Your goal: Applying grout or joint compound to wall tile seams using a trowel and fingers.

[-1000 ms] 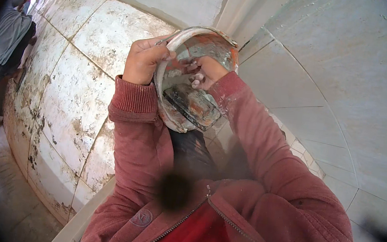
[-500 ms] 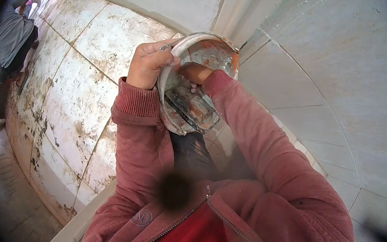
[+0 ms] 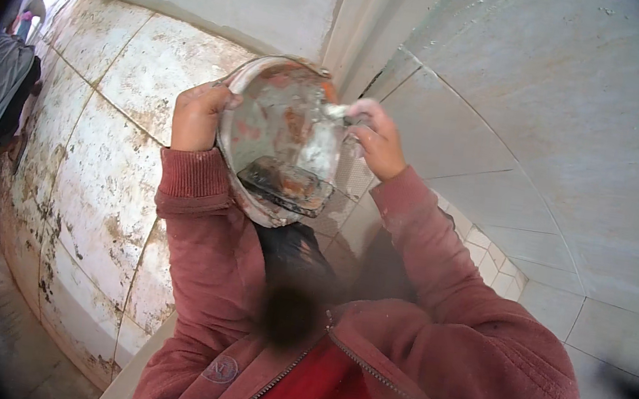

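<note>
A round, paint-stained bucket (image 3: 270,118) with a wire handle is tilted toward me. My left hand (image 3: 201,113) is closed on its left rim, thumb on the edge. Inside, low down, lies a dark-edged rectangular piece (image 3: 285,186) smeared with grey and orange; its kind I cannot tell. My right hand (image 3: 377,139) is at the right rim, its fingers curled and coated white. A whitish lump (image 3: 336,111) sticks out from those fingertips over the rim; it is too blurred to name.
Dirty, stained floor tiles (image 3: 103,173) spread at the left. A tiled wall (image 3: 503,134) rises close on the right, with a pale door frame (image 3: 357,25) ahead. At the far left a person in grey (image 3: 5,81) is bent low.
My right hand has come up out of the bucket to its right rim, with a whitish lump at the fingers. The bucket and my left hand appear shifted left.
</note>
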`<action>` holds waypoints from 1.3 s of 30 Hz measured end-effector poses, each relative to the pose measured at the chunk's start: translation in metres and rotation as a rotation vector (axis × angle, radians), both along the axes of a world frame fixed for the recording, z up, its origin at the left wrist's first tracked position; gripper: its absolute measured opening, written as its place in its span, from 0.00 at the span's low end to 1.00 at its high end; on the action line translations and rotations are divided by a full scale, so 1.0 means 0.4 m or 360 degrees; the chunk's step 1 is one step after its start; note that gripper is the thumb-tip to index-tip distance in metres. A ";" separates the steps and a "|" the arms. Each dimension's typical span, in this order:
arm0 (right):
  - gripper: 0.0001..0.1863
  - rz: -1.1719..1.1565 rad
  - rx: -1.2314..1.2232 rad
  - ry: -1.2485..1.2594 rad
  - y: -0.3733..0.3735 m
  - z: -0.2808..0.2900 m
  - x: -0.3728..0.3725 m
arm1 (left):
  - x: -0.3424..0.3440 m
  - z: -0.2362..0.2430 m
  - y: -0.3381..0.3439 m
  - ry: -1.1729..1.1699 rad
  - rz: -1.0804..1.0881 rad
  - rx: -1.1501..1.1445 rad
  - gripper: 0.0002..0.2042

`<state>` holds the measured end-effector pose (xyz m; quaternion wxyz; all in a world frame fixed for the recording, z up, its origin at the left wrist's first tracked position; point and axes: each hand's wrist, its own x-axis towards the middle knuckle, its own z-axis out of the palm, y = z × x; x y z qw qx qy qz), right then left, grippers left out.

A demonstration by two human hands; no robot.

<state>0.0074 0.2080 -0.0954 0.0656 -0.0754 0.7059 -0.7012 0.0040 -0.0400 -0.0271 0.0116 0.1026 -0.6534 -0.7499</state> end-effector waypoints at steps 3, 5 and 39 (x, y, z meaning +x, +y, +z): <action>0.12 -0.0299 0.1116 0.0734 0.080 -0.026 -0.005 | 0.005 0.034 0.029 -0.0132 0.0096 0.0016 0.08; 0.14 -0.0256 0.1381 0.0679 0.079 -0.032 -0.001 | 0.007 0.035 0.030 -0.0149 0.0114 -0.0062 0.08; 0.09 -0.0767 -0.1367 -0.0806 0.055 -0.022 -0.073 | 0.011 0.027 0.028 -0.0007 -0.0007 0.0089 0.08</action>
